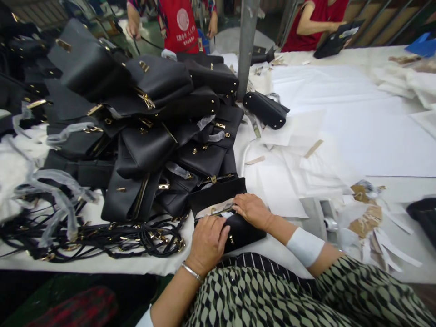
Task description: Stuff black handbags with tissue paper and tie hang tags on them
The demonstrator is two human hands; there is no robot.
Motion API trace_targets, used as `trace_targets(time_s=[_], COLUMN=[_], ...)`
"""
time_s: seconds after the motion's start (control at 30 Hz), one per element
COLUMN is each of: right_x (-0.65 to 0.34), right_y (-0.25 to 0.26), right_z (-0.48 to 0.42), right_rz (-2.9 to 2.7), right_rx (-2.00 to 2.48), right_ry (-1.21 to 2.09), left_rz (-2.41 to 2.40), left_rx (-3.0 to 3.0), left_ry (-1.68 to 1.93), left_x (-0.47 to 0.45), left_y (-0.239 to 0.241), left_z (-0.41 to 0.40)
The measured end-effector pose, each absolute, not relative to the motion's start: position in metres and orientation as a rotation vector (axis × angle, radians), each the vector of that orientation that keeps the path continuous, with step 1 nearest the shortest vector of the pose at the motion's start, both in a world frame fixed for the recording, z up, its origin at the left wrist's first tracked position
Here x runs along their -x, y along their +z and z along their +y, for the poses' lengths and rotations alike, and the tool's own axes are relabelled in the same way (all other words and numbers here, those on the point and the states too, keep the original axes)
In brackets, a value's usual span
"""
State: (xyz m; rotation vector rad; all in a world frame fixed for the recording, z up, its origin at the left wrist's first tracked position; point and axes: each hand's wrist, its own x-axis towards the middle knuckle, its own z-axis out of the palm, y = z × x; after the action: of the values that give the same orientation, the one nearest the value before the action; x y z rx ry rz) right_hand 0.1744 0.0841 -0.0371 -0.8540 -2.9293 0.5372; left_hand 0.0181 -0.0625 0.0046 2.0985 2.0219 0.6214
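A black handbag [245,232] lies in front of me at the table's near edge. Its flap is lifted back, and the pale lining and a zip show along its mouth. My left hand [208,240], with a silver bangle at the wrist, has its fingers bent over the bag's near left edge. My right hand [252,210] grips the right end of the mouth, fingers curled over the rim. Both hands partly cover the opening. A small gold clasp [231,239] sits on the bag's front, between my wrists.
A high heap of black handbags [150,145] stands to the left. Below it lie tangled black straps [136,238]. White paper sheets [357,118] and scraps [371,218] cover the right. A metal post [248,50] rises behind. Two people in red [179,25] work across the table.
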Motion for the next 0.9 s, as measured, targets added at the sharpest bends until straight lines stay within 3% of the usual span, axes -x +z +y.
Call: trace_targets(time_s=[0.13,0.4,0.63,0.77,0.9], right_x=[-0.17,-0.181,-0.184,-0.158,-0.137], right_y=[-0.04,-0.006,0.006,0.014,0.018], right_z=[0.09,0.082,0.1,0.12,0.112], right_rz=[-2.887,-2.927,-2.92,-3.174,-3.46], right_rx=[0.731,0.373,0.474,0.201,0.129], right_ry=[0.527,0.784,1.412,1.654,1.316], left_rz=[2.113,1.611,1.591,1.505,1.553], left_rx=[-2.063,-1.864,-1.423,-1.515,-1.765], left_ry=[0.248,0.217,0.186,-0.031,-0.224], left_x=[-0.021,0.017,0.028,0.029,0.017], left_y=[-0.003,0.013,0.018,0.013,0.023], left_z=[-0.057,-0.039,-0.04,-0.026,-0.016])
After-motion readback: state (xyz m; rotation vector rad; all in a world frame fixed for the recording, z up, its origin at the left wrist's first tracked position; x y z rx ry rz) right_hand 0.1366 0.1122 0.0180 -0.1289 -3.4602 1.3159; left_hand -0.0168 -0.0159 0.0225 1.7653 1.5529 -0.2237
